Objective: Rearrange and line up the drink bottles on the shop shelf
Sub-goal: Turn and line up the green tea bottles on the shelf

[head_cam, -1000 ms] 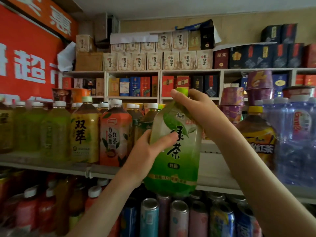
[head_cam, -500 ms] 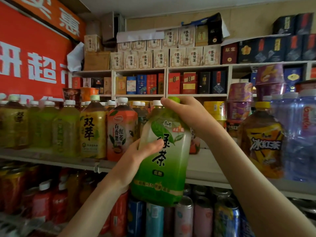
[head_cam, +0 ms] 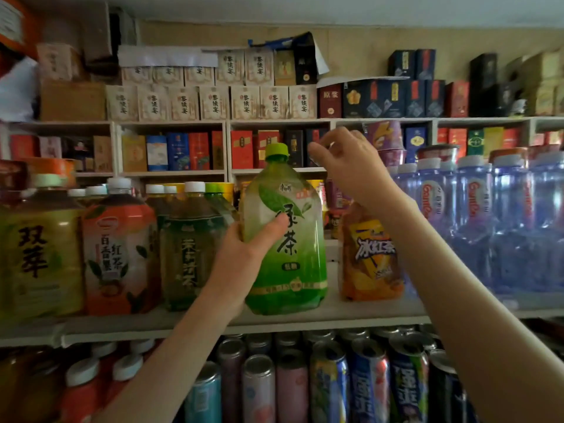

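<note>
My left hand (head_cam: 244, 254) grasps the green bottle (head_cam: 293, 270) by its left side, thumb laid across the label. My right hand (head_cam: 345, 160) hangs just right of the cap (head_cam: 276, 150), not touching it, fingers loosely curled and released. The bottle stands upright at the shelf (head_cam: 366, 312) front, between a dark tea bottle (head_cam: 189, 248) and an orange bottle (head_cam: 370, 254). Cans (head_cam: 329, 386) fill the level below.
</note>
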A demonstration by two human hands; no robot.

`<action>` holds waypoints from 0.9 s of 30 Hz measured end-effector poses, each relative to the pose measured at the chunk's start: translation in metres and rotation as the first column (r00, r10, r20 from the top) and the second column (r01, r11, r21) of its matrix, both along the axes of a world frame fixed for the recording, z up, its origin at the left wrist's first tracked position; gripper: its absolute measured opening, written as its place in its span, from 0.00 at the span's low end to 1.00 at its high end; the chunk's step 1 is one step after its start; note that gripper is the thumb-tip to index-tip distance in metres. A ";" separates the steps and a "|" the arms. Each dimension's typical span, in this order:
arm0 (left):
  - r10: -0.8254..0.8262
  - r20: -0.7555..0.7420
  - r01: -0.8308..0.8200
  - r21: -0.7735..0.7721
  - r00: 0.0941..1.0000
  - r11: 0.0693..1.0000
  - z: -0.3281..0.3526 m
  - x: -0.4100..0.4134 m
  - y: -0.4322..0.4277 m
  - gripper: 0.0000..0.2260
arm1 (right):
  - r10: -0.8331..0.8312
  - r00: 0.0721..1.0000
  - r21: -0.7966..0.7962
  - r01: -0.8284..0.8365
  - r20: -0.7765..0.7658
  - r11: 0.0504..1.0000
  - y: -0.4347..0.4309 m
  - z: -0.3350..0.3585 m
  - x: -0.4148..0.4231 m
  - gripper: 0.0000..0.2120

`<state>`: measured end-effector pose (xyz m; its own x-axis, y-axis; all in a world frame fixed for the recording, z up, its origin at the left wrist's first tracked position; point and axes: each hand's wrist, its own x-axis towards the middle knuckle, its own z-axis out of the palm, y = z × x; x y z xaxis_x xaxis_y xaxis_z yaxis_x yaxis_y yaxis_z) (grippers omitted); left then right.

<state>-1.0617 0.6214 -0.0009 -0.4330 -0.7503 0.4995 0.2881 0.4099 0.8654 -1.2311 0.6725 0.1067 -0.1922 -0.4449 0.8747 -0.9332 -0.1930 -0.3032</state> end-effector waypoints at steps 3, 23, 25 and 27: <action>0.009 -0.014 -0.009 0.039 1.000 0.999 0.001 -0.025 -0.009 0.32 | -0.346 0.938 0.095 0.346 -0.018 0.933 0.001 -0.007 -0.043 0.25; -0.082 0.100 0.082 0.012 0.992 0.997 -0.014 -0.076 -0.042 0.36 | -0.013 0.950 0.212 -0.057 0.311 0.976 0.002 -0.034 -0.096 0.13; -0.107 0.124 0.105 0.023 0.986 0.994 -0.016 -0.077 -0.041 0.33 | -0.020 0.950 0.237 -0.057 0.312 0.970 0.002 -0.033 -0.096 0.13; -0.128 0.139 0.124 0.032 0.982 0.992 -0.019 -0.078 -0.042 0.37 | -0.025 0.949 0.243 -0.054 0.313 0.969 0.002 -0.033 -0.096 0.13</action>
